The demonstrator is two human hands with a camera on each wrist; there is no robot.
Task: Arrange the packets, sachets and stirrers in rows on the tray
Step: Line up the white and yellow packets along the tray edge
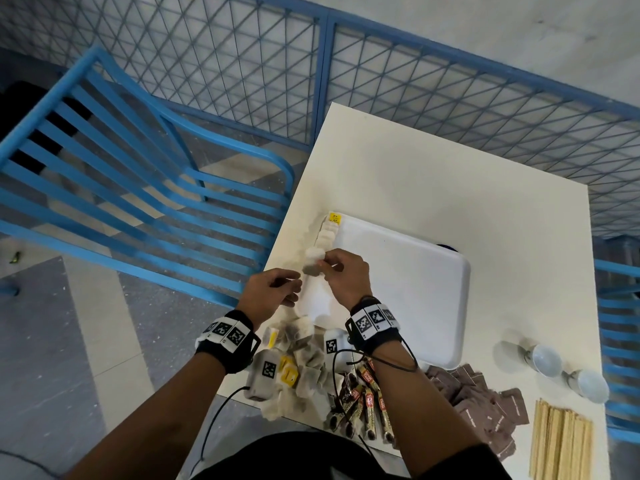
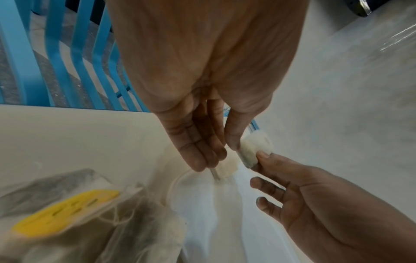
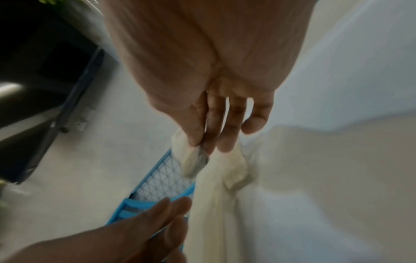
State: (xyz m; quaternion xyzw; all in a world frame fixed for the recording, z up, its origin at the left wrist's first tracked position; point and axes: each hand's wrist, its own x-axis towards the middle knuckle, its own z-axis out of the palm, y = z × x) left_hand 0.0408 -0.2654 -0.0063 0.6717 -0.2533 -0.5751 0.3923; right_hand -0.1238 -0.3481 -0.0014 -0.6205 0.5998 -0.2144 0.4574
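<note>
A white tray lies on the cream table. A row of tea bags runs along the tray's left edge, with a yellow tag at its far end. My right hand pinches one tea bag between thumb and forefinger, just above the near end of that row; the pinch also shows in the right wrist view. My left hand hovers beside it with loosely bent fingers and holds nothing I can make out. Its thumb is close to the held tea bag.
Near the front edge lie a heap of tea bags, red-and-brown stick sachets, brown packets and wooden stirrers. Two white cups stand right of the tray. A blue chair and a mesh fence border the table.
</note>
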